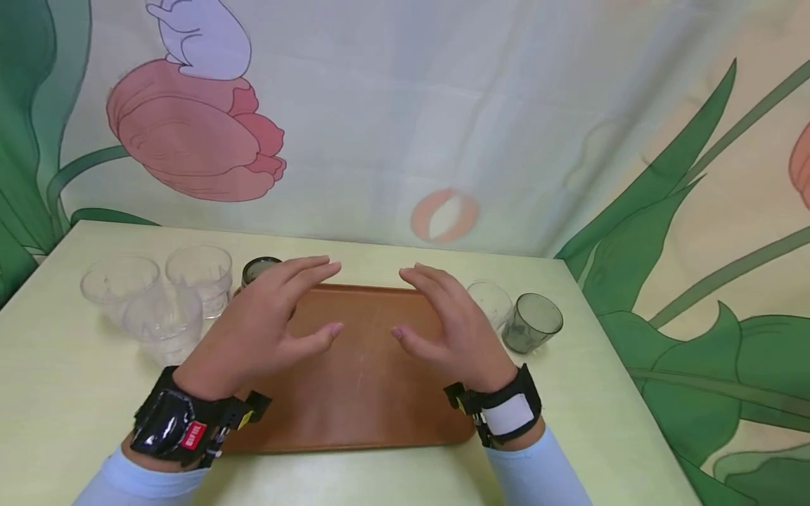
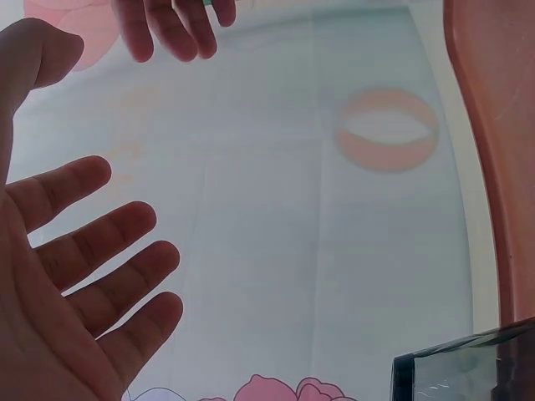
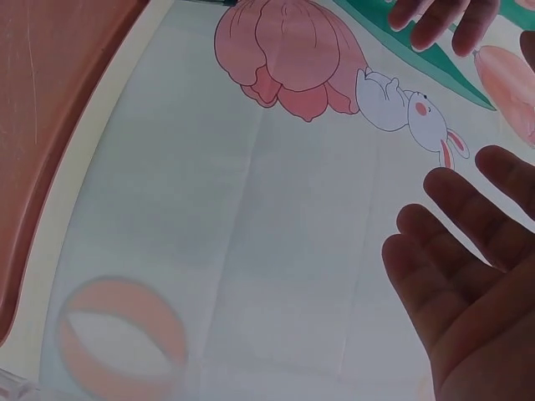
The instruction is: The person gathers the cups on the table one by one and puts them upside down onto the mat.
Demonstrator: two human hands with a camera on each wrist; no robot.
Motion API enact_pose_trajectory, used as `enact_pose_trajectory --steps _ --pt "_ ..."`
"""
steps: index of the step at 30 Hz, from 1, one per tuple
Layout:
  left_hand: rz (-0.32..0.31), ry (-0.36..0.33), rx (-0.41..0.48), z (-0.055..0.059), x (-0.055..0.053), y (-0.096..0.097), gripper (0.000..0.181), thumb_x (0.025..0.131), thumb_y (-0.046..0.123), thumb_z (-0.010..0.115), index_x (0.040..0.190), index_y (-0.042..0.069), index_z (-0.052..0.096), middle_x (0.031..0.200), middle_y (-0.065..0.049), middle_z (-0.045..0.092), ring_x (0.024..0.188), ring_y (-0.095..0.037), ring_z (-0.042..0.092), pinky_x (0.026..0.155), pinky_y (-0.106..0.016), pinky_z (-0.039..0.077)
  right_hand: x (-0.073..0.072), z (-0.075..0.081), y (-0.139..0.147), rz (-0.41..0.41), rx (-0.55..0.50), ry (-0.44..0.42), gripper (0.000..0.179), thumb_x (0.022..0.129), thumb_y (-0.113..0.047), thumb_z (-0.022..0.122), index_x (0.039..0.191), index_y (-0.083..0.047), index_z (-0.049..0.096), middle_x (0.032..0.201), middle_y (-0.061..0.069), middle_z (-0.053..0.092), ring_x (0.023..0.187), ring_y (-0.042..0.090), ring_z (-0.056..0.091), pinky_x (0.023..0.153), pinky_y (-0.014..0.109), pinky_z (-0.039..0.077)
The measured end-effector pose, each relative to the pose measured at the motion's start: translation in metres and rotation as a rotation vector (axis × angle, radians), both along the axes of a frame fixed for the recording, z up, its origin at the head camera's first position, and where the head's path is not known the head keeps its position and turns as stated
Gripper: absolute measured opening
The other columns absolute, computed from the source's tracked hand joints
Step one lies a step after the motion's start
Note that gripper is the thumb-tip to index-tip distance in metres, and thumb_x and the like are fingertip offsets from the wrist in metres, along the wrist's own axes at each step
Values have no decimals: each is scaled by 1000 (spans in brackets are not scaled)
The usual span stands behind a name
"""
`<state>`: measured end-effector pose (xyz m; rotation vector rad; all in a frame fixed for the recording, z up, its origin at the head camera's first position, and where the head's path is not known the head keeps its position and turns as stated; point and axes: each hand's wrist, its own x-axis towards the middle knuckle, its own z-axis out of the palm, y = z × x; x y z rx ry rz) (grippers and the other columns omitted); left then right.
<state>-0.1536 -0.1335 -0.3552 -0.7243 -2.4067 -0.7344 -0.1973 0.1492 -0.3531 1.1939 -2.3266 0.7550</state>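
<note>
Both hands hover over a brown tray (image 1: 361, 393), palms facing each other and fingers extended. The left hand (image 1: 266, 327) holds nothing; its spread fingers also show in the left wrist view. Holding nothing either, the right hand (image 1: 457, 330) stays apart from the left. Behind the left hand, a dark grey glass (image 1: 259, 266) is partly hidden; a dark-edged glass (image 2: 456, 372) enters the left wrist view at lower right. Beyond the right hand are a partly covered clear cup (image 1: 492, 301) and a smoky grey glass (image 1: 533, 325).
Three clear cups cluster on the table's left side: one at back left (image 1: 120, 281), one beside it (image 1: 201, 277), and one nearer (image 1: 164, 320). A printed curtain (image 1: 354, 126) hangs behind the pale table (image 1: 50, 393). The table's right edge runs beyond the grey glass.
</note>
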Motion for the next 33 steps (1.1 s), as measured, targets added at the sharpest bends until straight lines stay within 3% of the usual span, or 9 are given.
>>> enact_pose_trajectory --steps 11,33 --pt "-43 55 7 1 3 1 69 80 40 78 138 9 58 140 -12 58 130 -31 54 105 -52 47 3 1 -3 27 6 27 65 89 -40 70 143 -9 52 142 14 54 134 27 51 110 42 45" --pt "-42 21 -24 -1 2 6 70 81 42 78 139 9 58 141 -13 57 131 -32 53 105 -53 47 2 0 1 -15 64 2 65 91 -44 68 143 -9 53 141 13 55 134 27 51 109 44 46"
